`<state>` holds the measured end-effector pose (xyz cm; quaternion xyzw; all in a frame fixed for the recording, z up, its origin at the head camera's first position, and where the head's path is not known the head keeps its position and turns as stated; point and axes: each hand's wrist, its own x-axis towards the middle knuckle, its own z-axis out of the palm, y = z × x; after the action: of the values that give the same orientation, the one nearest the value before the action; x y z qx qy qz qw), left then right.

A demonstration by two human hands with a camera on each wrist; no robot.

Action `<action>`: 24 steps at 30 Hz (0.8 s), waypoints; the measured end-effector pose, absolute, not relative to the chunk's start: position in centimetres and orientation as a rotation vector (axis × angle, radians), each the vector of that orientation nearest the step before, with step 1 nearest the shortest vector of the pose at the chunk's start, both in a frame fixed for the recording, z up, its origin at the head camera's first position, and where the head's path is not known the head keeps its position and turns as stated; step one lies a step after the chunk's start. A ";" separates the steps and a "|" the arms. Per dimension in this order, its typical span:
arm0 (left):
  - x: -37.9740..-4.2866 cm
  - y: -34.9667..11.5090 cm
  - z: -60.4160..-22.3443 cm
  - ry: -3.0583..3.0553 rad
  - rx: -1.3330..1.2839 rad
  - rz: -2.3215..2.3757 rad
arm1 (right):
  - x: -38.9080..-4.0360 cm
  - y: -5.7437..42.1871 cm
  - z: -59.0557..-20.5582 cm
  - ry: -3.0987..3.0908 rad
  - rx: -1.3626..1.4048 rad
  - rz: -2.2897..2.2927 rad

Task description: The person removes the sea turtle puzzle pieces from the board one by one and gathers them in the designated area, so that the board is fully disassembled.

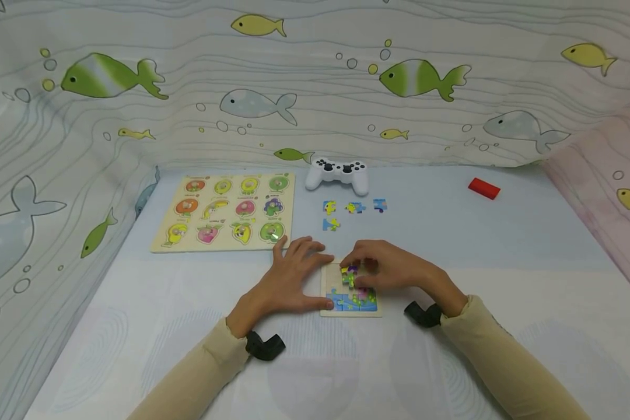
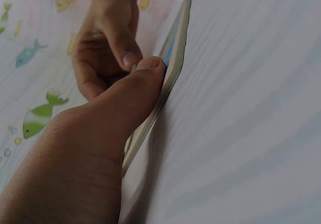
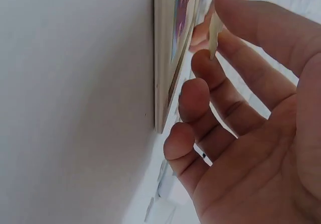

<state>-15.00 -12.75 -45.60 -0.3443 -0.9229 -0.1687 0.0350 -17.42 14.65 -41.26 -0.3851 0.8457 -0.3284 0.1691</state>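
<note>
In the head view, a small wooden puzzle tray (image 1: 350,314) lies flat on the table, its near rows filled with blue, green and pink pieces. My right hand (image 1: 396,267) pinches a green, yellow and purple jigsaw piece (image 1: 349,279) between thumb and fingers, over the tray's far part. The right wrist view shows this piece's pale edge (image 3: 214,30) at the thumb tip, the other fingers loosely bent. With fingers spread, my left hand (image 1: 289,279) rests at the tray's left side. Its thumb (image 2: 143,78) presses on the near left corner.
Several loose jigsaw pieces (image 1: 355,207) lie beyond the tray. Behind them sits a white game controller (image 1: 338,171). A wooden fruit board (image 1: 174,246) is at the left, close to the left fingertips. Far right lies a red block (image 1: 485,188). Fish-patterned cloth walls surround the table.
</note>
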 end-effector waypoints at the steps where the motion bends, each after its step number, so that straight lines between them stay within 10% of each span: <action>1: -15.0 -12.7 -45.6 -2.833 -1.060 -0.519 | -17.5 14.7 -41.3 2.410 -1.094 -0.944; 24: -14.8 -12.7 -45.5 -2.840 -1.056 -0.501 | -20.4 16.5 -41.3 2.537 -0.920 -0.955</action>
<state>-14.76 -12.70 -45.49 -0.3435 -0.9242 -0.1630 0.0351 -20.43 16.48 -41.33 -0.3183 0.8775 -0.3305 0.1391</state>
